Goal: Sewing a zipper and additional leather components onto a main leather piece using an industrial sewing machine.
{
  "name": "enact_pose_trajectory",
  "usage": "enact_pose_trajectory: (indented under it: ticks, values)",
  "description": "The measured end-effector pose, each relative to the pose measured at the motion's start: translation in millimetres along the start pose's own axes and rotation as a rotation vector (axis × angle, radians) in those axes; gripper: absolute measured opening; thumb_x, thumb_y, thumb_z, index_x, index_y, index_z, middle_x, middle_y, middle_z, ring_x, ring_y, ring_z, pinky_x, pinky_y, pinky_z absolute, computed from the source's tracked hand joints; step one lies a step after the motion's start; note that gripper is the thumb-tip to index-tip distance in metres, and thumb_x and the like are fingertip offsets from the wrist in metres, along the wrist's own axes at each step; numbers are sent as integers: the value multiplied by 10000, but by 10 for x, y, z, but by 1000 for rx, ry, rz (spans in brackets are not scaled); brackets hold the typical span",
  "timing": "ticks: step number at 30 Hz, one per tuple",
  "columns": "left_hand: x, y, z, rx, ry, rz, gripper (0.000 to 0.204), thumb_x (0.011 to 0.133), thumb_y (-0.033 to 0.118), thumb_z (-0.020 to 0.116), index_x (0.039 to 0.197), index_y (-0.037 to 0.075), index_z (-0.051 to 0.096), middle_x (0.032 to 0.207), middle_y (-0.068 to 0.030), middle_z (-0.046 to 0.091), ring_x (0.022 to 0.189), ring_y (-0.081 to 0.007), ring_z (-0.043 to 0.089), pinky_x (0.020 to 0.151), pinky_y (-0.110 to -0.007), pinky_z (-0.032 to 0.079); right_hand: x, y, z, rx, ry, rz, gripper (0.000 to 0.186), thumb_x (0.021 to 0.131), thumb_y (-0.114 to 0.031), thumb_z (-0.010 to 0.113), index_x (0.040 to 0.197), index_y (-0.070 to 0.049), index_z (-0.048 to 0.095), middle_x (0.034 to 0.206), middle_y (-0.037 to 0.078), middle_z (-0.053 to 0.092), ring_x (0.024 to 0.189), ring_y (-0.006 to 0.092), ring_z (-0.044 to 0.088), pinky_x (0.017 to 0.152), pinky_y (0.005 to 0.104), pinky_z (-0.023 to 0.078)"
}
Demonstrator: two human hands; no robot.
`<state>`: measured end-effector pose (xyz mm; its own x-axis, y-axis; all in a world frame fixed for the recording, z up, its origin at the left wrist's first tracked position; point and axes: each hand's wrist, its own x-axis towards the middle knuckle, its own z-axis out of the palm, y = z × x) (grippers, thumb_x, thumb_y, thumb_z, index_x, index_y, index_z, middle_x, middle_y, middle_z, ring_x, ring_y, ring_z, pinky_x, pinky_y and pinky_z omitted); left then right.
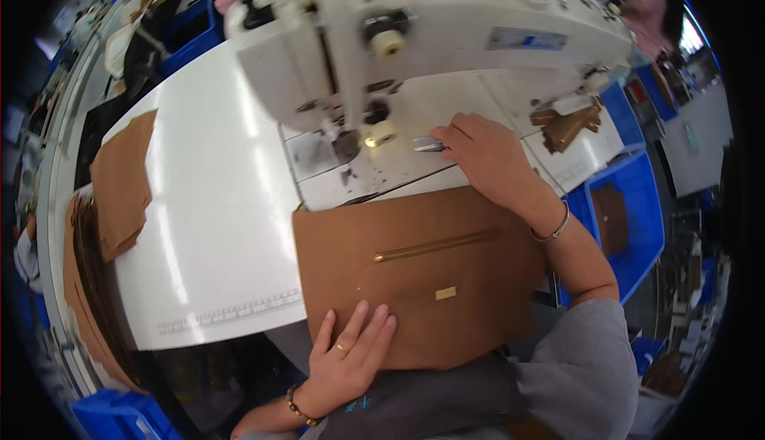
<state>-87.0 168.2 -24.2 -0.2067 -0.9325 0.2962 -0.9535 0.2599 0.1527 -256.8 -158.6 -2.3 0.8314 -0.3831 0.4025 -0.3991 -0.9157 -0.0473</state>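
A brown fabric or leather panel [343,237] hangs over the table's front edge toward my lap. Set into it are a brass-coloured zipper [434,246] and a small gold plate [445,293]. My left hand [351,351] rests flat on its lower left part, fingers spread. Beyond the panel's far edge, my right hand [488,157] is closed around small thread snips [429,144], whose metal blades point left. The white sewing machine [446,21] stands just ahead, with its presser foot area [347,143] left of the snips. Dark scraps dot the machine bed below it.
Brown pieces [123,185] lie at the white table's [207,201] left side, with a thicker stack [84,273] beside them. Brown strips [570,123] lie at the right end. Blue bins [657,201] stand at the right, one holding a brown piece. Other people are partly visible at the back.
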Motion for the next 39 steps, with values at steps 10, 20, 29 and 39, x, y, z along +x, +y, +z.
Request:
enact_pose_trajectory:
  ticks: [10, 20, 29, 39]
  values:
    - [-46, -30, 220, 157, -54, 17, 359, 888, 66, 648, 1229, 108, 753, 1462, -68, 647, 1457, -338, 509, 1223, -648, 291, -426, -330, -179, 368, -261, 111, 360, 974, -433, 695, 930, -87, 606, 777, 82, 616, 758, 334, 676, 671, 473, 523]
    - [-88, -470, 229, 251, 269, -98, 599, 955, 66, 671, 1516, 35, 461, 1615, -335, 365, 1505, -580, 326, 1214, -716, 237, -2582, 877, -1515, 336, 1308, 825, 202, 1099, -236, 615, 1017, -58, 665, 948, -42, 661, 859, 27, 555, 774, 209, 468]
    - [27, -538, 222, 127, 212, -247, 591, 945, 41, 648, 1513, 32, 485, 1655, -290, 333, 1542, -545, 278, 1222, -688, 240, -4076, 1971, -1528, -1188, 627, 1129, 332, 1041, -280, 646, 1152, 27, 708, 1090, 198, 735, 1073, 353, 696, 939, 418, 535]
    - [115, -516, 219, 3, 235, -229, 597, 991, 168, 702, 1544, 58, 505, 1633, -298, 392, 1526, -546, 313, 1209, -652, 307, -1646, 2396, -743, -547, 63, 363, 230, 884, -69, 620, 1076, -39, 743, 1114, 102, 720, 1068, 286, 696, 927, 398, 563]
